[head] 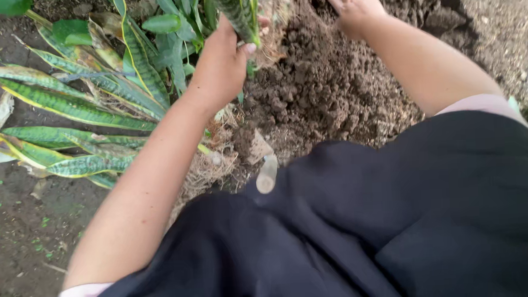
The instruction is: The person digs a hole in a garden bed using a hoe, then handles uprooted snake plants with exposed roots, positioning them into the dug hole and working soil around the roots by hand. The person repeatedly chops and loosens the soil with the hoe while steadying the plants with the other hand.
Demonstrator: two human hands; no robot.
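My left hand (223,63) grips the base of an upright snake plant leaf (236,11), green with yellow edges, at the top centre. Dry roots (270,27) hang just right of my thumb. My right hand (356,6) rests, fingers curled, on a mound of loose dark soil (321,85) at the top right, with nothing seen in it. My dark clothing fills the lower right of the view.
Several uprooted snake plant leaves (63,105) lie flat on the ground at left, with broad green leaves (170,27) behind them. A pale tool handle (267,173) lies by a tangle of roots (217,166). Packed earth (15,234) spreads lower left.
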